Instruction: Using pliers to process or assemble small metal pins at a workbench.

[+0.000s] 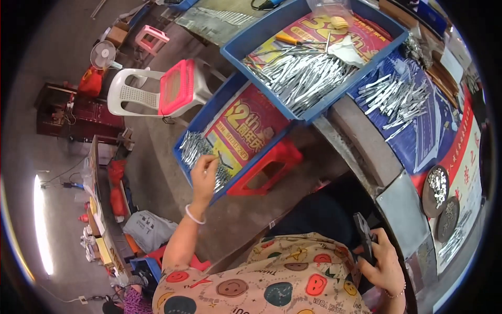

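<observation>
1. While the person leans off to their left, the left hand stretches down to the lower blue tray, which rests on a red stool low enough to reach from a seat.
2. That hand's grip is pressed together, the fingertips pinching thin silver metal pieces from the heap at the tray's 9 o'clock end; the heap sits at the near end, so I judge the reach stays short.
3. The right hand sits close to the body at 4 o'clock of the view, its grip wrapped around a dark hand tool that points up and away, seemingly kept ready while the other hand fetches.
4. A second blue tray lies higher, at 12 o'clock, propped over the first and holding a much larger pile of silver strips, with a yellow-handled tool and white scraps on its printed liner.
5. On the counter at 2 o'clock more metal strips are spread on a blue sheet, and two dark round dishes of small shiny parts stand at 3 o'clock, within the right hand's range.
6. A white chair with a pink seat stands apart at 10 o'clock.
</observation>
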`<move>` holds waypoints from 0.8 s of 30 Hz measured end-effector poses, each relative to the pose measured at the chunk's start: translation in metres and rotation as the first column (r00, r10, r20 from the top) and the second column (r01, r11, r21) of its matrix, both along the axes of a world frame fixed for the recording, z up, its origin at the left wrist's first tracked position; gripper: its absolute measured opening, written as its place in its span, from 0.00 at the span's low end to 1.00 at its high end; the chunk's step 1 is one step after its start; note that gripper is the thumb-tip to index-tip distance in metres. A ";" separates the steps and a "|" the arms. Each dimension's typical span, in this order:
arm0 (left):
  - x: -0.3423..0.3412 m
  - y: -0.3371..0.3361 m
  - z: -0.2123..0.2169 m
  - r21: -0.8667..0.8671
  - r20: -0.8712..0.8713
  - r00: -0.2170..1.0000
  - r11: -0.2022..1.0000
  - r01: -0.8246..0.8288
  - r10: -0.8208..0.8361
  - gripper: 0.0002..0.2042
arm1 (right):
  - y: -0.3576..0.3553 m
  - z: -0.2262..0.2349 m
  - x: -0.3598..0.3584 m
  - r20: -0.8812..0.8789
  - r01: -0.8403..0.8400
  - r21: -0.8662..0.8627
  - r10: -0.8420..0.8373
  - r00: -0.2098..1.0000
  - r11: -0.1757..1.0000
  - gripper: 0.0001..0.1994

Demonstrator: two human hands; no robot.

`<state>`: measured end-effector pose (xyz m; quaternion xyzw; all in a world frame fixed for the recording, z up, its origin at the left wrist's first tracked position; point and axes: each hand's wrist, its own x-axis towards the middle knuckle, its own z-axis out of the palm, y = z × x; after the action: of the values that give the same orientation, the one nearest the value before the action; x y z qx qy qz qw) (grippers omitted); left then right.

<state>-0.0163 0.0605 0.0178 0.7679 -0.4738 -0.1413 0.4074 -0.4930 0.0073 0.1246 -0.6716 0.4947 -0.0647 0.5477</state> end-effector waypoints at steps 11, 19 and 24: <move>0.030 0.058 -0.031 0.049 0.227 0.973 0.997 -0.059 0.046 0.04 | 0.003 -0.001 0.012 0.053 -0.112 -0.107 0.118 0.992 0.988 0.12; -0.105 -0.059 0.073 -0.181 -0.111 0.907 0.906 0.383 -0.406 0.05 | 0.021 -0.022 -0.016 0.212 -0.100 -0.116 0.122 0.970 0.988 0.18; -0.248 -0.157 0.107 -0.136 0.143 0.525 0.509 0.850 -0.839 0.07 | 0.046 -0.032 -0.029 0.229 0.025 -0.081 -0.006 0.973 0.996 0.19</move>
<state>-0.2640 -0.0962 0.1248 0.4016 -0.8101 -0.2533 0.3439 -0.5219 0.0534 0.0929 -0.6780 0.4305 -0.1664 0.5721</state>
